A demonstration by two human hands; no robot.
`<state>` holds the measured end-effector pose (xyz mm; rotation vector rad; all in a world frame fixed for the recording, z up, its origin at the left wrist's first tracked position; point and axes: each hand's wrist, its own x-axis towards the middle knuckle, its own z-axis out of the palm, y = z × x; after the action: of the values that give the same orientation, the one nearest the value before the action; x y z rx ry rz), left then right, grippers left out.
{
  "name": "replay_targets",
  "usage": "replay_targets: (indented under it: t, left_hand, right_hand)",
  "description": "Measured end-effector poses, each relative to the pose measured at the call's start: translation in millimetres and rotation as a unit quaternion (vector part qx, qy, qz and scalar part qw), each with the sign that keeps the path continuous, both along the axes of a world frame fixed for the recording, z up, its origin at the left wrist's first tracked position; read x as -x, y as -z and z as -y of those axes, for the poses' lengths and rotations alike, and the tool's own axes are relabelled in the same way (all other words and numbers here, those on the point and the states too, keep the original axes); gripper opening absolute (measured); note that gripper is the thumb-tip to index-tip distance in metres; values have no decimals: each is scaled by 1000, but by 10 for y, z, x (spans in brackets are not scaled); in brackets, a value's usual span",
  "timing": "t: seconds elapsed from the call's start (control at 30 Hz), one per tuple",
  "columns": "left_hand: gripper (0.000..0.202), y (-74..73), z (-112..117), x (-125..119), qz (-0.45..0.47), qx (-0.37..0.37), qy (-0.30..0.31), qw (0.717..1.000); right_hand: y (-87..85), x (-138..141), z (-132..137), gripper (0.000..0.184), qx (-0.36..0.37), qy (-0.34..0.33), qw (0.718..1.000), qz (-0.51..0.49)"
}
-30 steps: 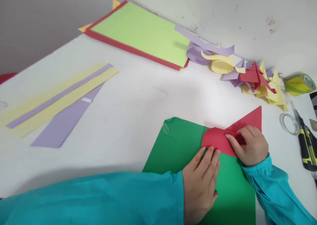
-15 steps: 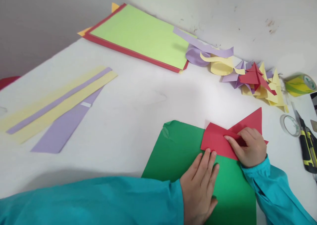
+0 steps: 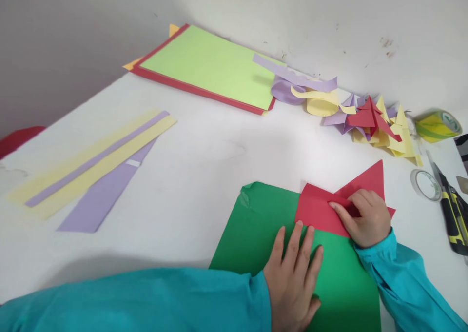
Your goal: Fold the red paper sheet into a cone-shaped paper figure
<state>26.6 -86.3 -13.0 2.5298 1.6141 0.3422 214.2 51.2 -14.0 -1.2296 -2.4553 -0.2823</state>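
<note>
Head view: the right hand (image 3: 368,220) pinches red paper (image 3: 317,209) between thumb and curled fingers, over the far right corner of the green sheet (image 3: 263,229). The left hand (image 3: 291,285) lies on that sheet, fingers spread.

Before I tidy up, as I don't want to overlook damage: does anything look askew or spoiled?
Yes. The green sheet looks rumpled and bent at its upper-left corner, unlike its straight left edge. Also, small brownish marks stand out on the otherwise pale wall.
</note>
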Motion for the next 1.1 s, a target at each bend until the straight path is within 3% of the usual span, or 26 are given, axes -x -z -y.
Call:
replay_targets:
  t: [0.37, 0.5, 0.7, 0.8, 0.87, 1.0, 1.1]
  left_hand:
    - [70, -35, 13, 30, -48, -52, -5, 997]
    - [70, -56, 4, 47, -79, -88, 24, 993]
    - [70, -66, -51, 48, -30, -49, 38, 998]
    - [71, -62, -68, 65, -26, -46, 50, 997]
    - [72, -58, -80, 80, -28, -47, 56, 997]
    - [70, -57, -99, 104, -43, -62, 68, 995]
    - [68, -57, -103, 116, -47, -71, 79, 993]
  right_hand:
    - [-43, 73, 29, 32, 6, 19, 1000, -8]
    - [-36, 59, 27, 33, 3, 14, 1000, -1]
    - [-8, 89, 35, 32, -2, 45, 999, -1]
    - [-75, 146, 87, 42, -34, 65, 997, -12]
    - [-149, 192, 176, 44, -70, 41, 997, -15]
    - [-227, 257, 440, 21, -17, -147, 989, -25]
    - [-188, 249, 573, 19, 38, -166, 985, -31]
